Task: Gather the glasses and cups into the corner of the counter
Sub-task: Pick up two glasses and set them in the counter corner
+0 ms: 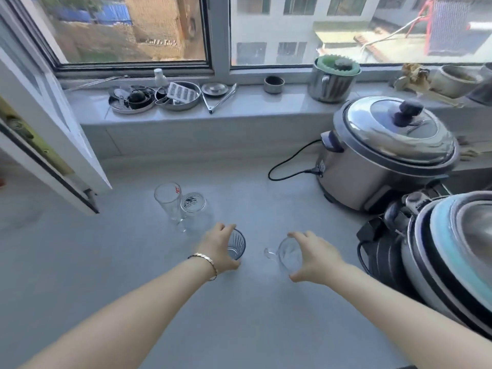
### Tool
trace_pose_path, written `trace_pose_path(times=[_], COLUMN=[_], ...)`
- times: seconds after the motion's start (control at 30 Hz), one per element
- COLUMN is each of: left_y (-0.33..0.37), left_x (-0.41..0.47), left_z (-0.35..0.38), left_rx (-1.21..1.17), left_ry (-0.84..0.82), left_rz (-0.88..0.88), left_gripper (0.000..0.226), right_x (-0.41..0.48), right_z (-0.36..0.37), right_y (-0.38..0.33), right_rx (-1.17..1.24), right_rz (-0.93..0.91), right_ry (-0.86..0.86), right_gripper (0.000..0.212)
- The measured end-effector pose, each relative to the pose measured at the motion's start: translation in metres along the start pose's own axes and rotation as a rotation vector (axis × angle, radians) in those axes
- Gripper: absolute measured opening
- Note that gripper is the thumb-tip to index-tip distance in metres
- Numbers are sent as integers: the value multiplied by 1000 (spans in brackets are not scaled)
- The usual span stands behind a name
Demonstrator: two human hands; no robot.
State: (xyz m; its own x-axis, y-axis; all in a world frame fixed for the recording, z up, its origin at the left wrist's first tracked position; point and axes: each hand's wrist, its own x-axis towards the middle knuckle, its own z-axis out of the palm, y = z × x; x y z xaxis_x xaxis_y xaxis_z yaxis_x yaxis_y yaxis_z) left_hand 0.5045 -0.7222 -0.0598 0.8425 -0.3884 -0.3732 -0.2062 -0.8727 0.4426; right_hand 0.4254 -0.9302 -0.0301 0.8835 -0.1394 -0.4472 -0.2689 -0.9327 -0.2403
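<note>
While both bare forearms reach up from the bottom of the frame, the left hand (218,249) wraps around a dark ribbed glass (237,245) on the grey counter (133,262), and the right hand (315,258) clasps a clear handled cup (286,253) just beside it. Further up, left of centre, two clear glasses (183,207) stand touching. A rice cooker (383,153) sits at right.
</note>
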Motion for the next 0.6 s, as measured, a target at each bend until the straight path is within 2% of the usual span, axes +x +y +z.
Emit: trace_pose_path(times=[0.13, 0.3, 0.6], left_y=[-8, -34, -111], left_x=[-29, -94, -310], left_z=[3, -6, 1], left_rx=[-152, -243, -299], left_ry=[180, 393, 682], left_rz=[-165, -337, -806], left_gripper=[84, 89, 85], right_x=[19, 30, -56], right_z=[-5, 0, 61], right_y=[-2, -51, -233], right_rx=[-31, -137, -361], right_rz=[-159, -393, -938], right_ry=[-25, -73, -187], right_gripper=[90, 91, 92])
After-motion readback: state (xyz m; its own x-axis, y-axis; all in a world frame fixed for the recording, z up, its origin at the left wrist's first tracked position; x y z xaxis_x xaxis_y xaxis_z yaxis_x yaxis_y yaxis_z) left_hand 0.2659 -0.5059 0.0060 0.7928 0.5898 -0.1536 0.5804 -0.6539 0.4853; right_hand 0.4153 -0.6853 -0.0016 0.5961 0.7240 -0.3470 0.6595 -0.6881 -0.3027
